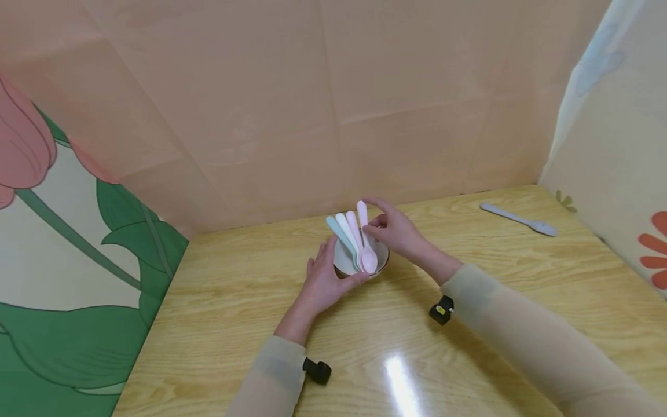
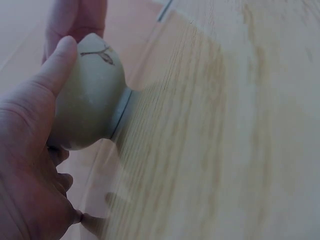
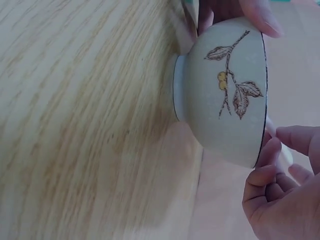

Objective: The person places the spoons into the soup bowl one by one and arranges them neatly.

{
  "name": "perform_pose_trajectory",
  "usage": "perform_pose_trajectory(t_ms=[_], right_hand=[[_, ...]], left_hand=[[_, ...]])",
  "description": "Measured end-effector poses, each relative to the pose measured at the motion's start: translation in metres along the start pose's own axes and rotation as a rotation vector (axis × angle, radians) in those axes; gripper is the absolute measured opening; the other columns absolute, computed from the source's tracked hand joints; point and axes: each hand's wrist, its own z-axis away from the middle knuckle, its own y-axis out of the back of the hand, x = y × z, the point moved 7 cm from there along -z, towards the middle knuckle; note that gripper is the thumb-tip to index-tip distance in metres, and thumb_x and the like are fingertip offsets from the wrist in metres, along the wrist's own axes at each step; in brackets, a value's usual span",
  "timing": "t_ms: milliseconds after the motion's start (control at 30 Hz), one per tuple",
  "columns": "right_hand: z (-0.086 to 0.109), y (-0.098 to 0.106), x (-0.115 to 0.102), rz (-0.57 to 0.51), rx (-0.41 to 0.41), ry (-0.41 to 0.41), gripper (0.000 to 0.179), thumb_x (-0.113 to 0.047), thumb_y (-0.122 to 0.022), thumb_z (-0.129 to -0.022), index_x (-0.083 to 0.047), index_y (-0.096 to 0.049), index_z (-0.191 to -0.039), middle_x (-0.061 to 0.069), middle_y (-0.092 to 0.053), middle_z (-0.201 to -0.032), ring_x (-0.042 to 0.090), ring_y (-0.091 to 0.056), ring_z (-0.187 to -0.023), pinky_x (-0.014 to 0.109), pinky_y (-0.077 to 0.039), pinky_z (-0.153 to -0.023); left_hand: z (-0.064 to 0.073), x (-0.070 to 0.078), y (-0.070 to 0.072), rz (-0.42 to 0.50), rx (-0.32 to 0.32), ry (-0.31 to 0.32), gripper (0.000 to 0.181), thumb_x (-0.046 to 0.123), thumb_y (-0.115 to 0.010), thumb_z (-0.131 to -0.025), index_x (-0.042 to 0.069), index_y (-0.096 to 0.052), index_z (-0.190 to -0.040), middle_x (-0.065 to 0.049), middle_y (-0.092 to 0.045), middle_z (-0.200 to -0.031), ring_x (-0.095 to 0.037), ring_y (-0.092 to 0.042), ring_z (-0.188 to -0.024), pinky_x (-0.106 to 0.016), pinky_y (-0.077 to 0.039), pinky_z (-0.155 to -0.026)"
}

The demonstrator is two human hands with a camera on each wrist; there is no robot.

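Note:
A small white bowl [image 1: 382,256] with a brown leaf sprig on its side [image 3: 230,75] stands on the table. Several spoons lean in it, handles up: a teal one [image 1: 341,233], a white one [image 1: 343,223], a pink one [image 1: 354,226] and a paler pink one [image 1: 369,259] nearest the right side. My left hand [image 1: 324,284] grips the bowl from the left, thumb along the near rim. With thumb and fingers, my right hand [image 1: 397,230] pinches the paler pink spoon's handle at the bowl's right rim.
A grey-blue spoon [image 1: 518,219] lies alone on the wooden table [image 1: 234,301] at the far right. An orange-pink sheet [image 1: 260,116] rises behind the table's back edge. Printed flower panels [image 1: 47,347] stand at both sides.

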Motion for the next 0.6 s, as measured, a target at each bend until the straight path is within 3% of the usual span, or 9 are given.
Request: perform_pose_trajectory(t_ms=[600], right_hand=[[-0.0024, -0.0018, 0.0073, 0.085, -0.004, -0.048, 0.070, -0.013, -0.073, -0.108, -0.014, -0.041, -0.170, 0.018, -0.078, -0.110, 0.029, -0.072, -0.100, 0.035, -0.055, -0.079]], left_hand=[[-0.0007, 0.0000, -0.0016, 0.000, -0.003, -0.003, 0.118, 0.066, -0.083, -0.092, 0.024, -0.014, -0.178, -0.005, -0.031, -0.179, -0.036, -0.011, -0.169, -0.068, -0.002, -0.131]])
